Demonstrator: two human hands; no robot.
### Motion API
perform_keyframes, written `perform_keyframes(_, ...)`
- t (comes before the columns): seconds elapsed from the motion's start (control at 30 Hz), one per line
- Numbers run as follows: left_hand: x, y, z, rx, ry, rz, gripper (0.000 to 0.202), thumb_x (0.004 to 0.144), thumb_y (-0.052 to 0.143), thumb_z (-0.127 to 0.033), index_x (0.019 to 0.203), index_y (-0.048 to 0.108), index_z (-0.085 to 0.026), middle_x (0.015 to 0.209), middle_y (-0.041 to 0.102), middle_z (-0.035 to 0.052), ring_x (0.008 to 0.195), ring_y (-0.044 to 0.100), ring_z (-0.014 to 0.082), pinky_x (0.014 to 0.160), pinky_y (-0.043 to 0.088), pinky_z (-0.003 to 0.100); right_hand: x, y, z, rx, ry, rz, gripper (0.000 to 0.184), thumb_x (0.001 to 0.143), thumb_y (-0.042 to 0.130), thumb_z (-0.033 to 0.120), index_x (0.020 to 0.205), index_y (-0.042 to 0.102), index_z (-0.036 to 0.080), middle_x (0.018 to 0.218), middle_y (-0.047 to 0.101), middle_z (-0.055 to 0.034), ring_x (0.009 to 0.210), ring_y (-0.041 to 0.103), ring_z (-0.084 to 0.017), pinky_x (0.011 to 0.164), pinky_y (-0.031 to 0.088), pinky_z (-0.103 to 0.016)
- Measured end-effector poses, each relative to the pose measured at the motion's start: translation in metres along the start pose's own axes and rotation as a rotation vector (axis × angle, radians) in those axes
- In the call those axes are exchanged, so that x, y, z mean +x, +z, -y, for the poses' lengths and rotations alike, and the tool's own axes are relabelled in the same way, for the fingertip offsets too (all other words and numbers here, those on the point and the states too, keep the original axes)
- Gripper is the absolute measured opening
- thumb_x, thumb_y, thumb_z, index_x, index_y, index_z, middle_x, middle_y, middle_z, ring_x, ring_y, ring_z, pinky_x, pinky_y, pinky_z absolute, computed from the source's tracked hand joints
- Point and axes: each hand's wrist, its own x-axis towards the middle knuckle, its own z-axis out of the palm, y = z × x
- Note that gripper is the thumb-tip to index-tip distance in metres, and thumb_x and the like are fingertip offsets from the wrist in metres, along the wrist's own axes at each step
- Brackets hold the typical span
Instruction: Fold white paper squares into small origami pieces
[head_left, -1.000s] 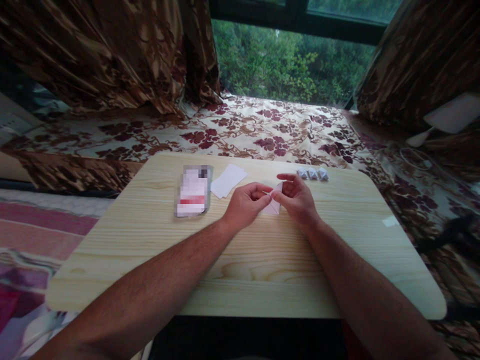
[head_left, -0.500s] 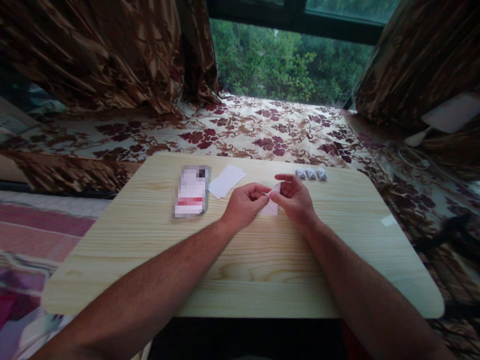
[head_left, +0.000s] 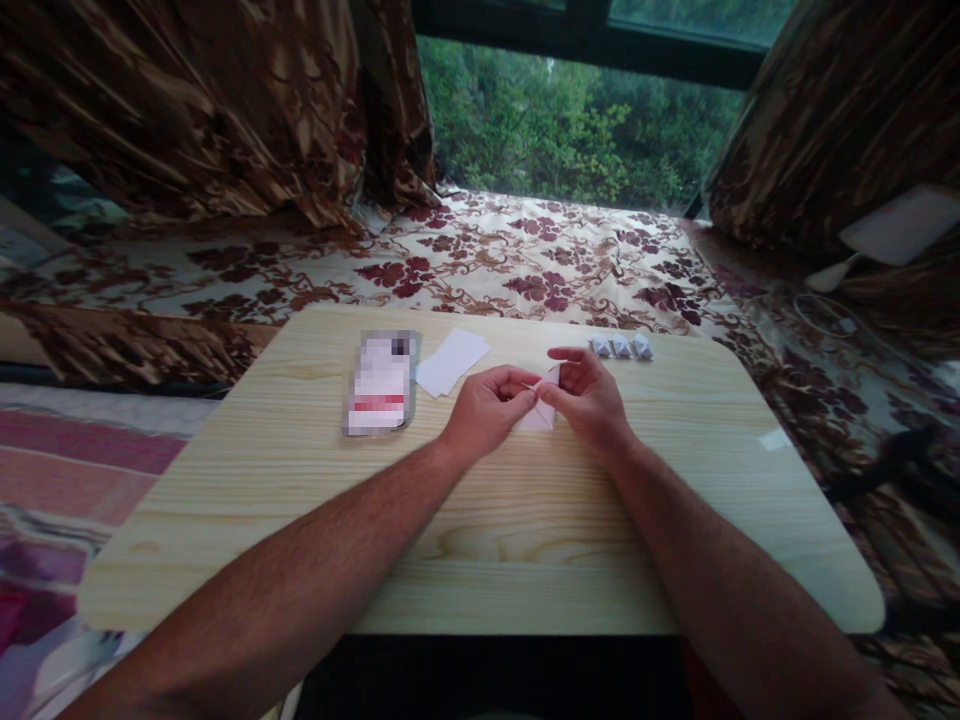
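A small piece of white paper [head_left: 538,417] with crease lines is held between my two hands, over the middle of the table. My left hand [head_left: 489,408] pinches its left side between thumb and fingers. From the other side my right hand [head_left: 589,400] grips the upper right part with thumb and index finger, its other fingers curled loosely. The fingertips of both hands nearly meet and hide part of the folds. Beyond my right hand stand three small folded paper pieces [head_left: 621,347] in a row. Flat white sheets [head_left: 452,362] lie beyond my left hand.
A phone-shaped item [head_left: 379,384], blurred by pixels, lies left of the sheets on the light wooden table [head_left: 262,480]. Past the far edge is a ledge with floral cloth [head_left: 525,260], below a window. A white lamp-like object [head_left: 896,228] stands at the right.
The view shifts very slightly. Both hands keep the same grip on the paper, and nothing else has visibly moved.
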Motion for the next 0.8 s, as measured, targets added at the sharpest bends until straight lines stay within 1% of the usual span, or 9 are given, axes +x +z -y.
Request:
perform_keyframes(0.13,0.0000,-0.0005,0.0012,-0.001,0.009,0.012,0.029,0.075,0.074,-0.035,0.094,0.073,-0.012,0.061,0.066,0.0007,0.048,0.049,0.0069,0.047,0.034,0.020,0.0001,0.0000,0.0002,0.002,0.001,-0.009,0.045,0.069,0.076,0.025,0.108,0.054,0.021,0.066,0.057,0.0058,0.057,0.052,-0.011,0.053,0.040,-0.025)
perform_keyframes(0.27,0.0004,-0.0004,0.0048,-0.038,0.012,0.051,0.034,0.075,0.075,-0.032,0.101,0.072,-0.012,0.076,0.073,0.0059,0.061,0.061,0.0111,0.055,0.043,0.021,0.0006,-0.0008,-0.0017,0.014,0.002,-0.012,0.045,0.069,0.077,0.026,0.108,0.054,0.022,0.066,0.058,0.0056,0.058,0.054,-0.012,0.053,0.041,-0.025)
perform_keyframes(0.33,0.0007,-0.0003,0.0063,-0.045,0.006,0.068,0.035,0.075,0.074,-0.031,0.104,0.071,-0.012,0.080,0.074,0.0071,0.063,0.063,0.0123,0.057,0.044,0.022,0.0009,-0.0016,-0.0033,0.011,0.000,-0.015,0.045,0.070,0.077,0.027,0.109,0.054,0.022,0.068,0.059,0.0050,0.059,0.055,-0.012,0.054,0.042,-0.025)
perform_keyframes(0.47,0.0009,-0.0004,0.0061,-0.025,-0.003,0.065,0.037,0.075,0.073,-0.030,0.107,0.071,-0.012,0.078,0.074,0.0066,0.061,0.062,0.0118,0.054,0.042,0.021,0.0011,-0.0024,-0.0053,0.013,-0.005,-0.011,0.045,0.071,0.077,0.027,0.110,0.055,0.023,0.070,0.060,0.0044,0.060,0.055,-0.012,0.055,0.043,-0.026)
perform_keyframes(0.63,0.0008,-0.0008,0.0048,-0.011,-0.002,0.056,0.035,0.075,0.072,-0.030,0.105,0.071,-0.012,0.073,0.072,0.0042,0.053,0.055,0.0082,0.048,0.037,0.019,0.0010,-0.0021,-0.0047,0.002,-0.002,-0.017,0.046,0.070,0.079,0.030,0.109,0.055,0.023,0.069,0.059,0.0048,0.059,0.055,-0.012,0.054,0.043,-0.026)
perform_keyframes(0.8,0.0011,-0.0009,0.0055,-0.008,0.003,0.053,0.035,0.075,0.072,-0.030,0.105,0.071,-0.012,0.074,0.072,0.0045,0.055,0.056,0.0090,0.049,0.038,0.019,0.0011,-0.0016,-0.0045,-0.002,-0.004,-0.017,0.046,0.071,0.079,0.031,0.110,0.055,0.022,0.069,0.059,0.0046,0.060,0.055,-0.012,0.054,0.043,-0.025)
